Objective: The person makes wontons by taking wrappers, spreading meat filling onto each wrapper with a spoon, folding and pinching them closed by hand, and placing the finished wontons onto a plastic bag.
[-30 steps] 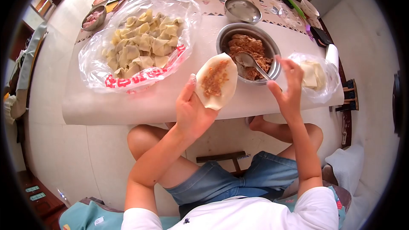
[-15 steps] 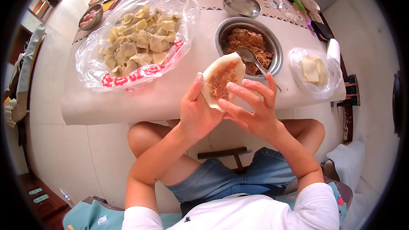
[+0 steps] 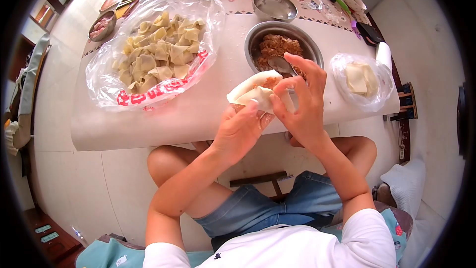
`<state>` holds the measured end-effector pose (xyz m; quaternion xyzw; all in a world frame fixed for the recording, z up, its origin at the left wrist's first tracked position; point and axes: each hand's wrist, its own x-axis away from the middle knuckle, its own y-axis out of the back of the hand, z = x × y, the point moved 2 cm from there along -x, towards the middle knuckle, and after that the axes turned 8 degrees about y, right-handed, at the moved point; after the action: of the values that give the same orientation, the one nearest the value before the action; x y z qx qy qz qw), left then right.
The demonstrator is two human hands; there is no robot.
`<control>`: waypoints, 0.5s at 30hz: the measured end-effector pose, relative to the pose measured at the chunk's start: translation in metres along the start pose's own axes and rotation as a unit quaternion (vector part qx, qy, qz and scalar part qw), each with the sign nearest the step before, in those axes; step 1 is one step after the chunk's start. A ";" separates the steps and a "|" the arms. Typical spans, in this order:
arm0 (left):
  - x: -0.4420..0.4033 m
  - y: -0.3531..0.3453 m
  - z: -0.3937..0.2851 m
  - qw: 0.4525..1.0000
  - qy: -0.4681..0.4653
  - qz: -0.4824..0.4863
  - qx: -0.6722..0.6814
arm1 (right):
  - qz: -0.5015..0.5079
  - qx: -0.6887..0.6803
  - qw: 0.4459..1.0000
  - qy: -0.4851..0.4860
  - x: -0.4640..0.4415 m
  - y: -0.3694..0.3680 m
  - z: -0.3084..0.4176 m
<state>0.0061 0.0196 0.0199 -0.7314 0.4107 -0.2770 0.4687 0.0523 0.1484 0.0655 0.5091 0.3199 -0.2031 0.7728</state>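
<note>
A partly folded wonton wrapper [image 3: 253, 93] is between my two hands, its near edge turned up over the brown meat filling, some of which still shows near the right end. My left hand [image 3: 239, 131] grips it from below and the near side, thumb on the fold. At the right end, my right hand [image 3: 303, 106] pinches the dough with thumb and fingers. Just beyond stands a metal bowl [image 3: 249, 39] of minced filling [image 3: 281, 45]. A spoon [image 3: 277, 63] rests in it, its handle mostly hidden behind my right hand.
Finished wontons [image 3: 158, 52] fill a clear plastic bag [image 3: 101, 77] on the left. At right lies a bag with a stack of wrappers [image 3: 361, 78]. A smaller metal bowl [image 3: 274, 7] stands behind the filling, and a bowl of pinkish meat [image 3: 102, 25] at far left.
The wrapper lay open with its filling spread; now its near edge is folded up over the filling. My right fingers have moved from the filling to pinch the wrapper's right end.
</note>
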 end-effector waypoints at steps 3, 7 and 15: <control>0.002 0.009 0.001 0.998 -0.009 -0.055 -0.018 | 0.030 -0.009 0.996 0.078 0.006 0.007 -0.001; 0.002 0.009 0.000 0.999 -0.022 -0.040 -0.005 | 0.068 0.072 0.981 0.165 0.017 0.001 -0.002; 0.002 0.009 0.000 0.994 -0.006 -0.099 -0.050 | 0.025 0.096 0.978 0.186 0.021 -0.007 0.004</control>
<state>0.0043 0.0156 0.0121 -0.7927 0.3471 -0.2967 0.4039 0.0643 0.1418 0.0472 0.6176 0.4245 -0.1154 0.6520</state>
